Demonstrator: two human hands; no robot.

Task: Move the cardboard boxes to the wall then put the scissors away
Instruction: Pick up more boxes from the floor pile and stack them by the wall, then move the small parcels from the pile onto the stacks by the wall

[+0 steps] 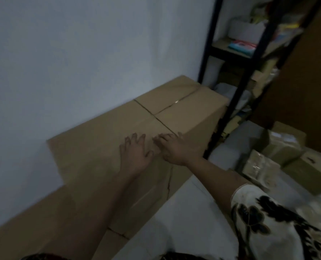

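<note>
The wall (77, 53) fills the upper left, pale and bare. A row of boxes (99, 143) stands flush against it, running from the bottom left corner up to the rack (237, 98). The near box (84, 158) and the far box (186, 104) sit end to end, their tops level, with a dark line where they meet. A lower box (36, 228) lies at the bottom left, also against the wall, under my left forearm. The white floor (186, 212) shows to the right of the row. The black rack rises right behind the far box, its shelves crowded with blurred packets I can't make out. More boxes (285, 145), some wrapped in clear film, are stacked on the floor at the right edge. My patterned sleeve (268, 218) covers my right upper arm.

My left hand (135, 152) lies flat on top of the near box, fingers spread, gripping nothing. My right hand (172, 149) lies flat just beside it, at the top's front edge by the dark line, fingers straight and pointing toward the left hand.
</note>
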